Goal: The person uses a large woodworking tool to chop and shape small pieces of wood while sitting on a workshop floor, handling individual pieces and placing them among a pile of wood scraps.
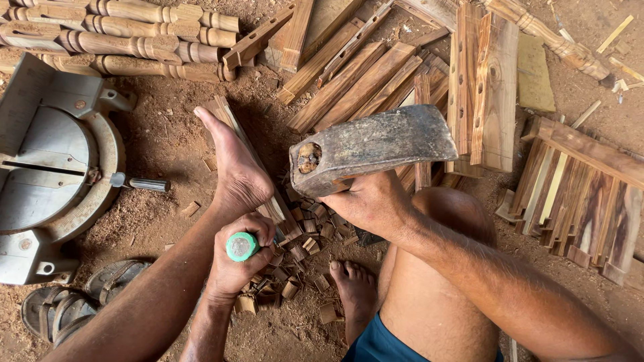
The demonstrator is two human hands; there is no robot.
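My left hand (235,265) is closed around a chisel with a round green handle end (241,246), held upright over a heap of small cut wood blocks (302,245). My right hand (367,201) grips a heavy, worn iron axe head (372,147), raised above and to the right of the chisel. One bare foot (235,167) presses down on a narrow wood strip (225,114) that runs toward the chisel. The chisel's blade is hidden by my hand. My other foot (352,288) rests just beside the blocks.
A grey round saw table (47,167) lies at the left, with sandals (67,305) below it. Turned wooden legs (121,33) are stacked at the top left. Loose planks (362,80) lie at the top middle, and a stack of cut slats (583,194) at the right. Sawdust covers the ground.
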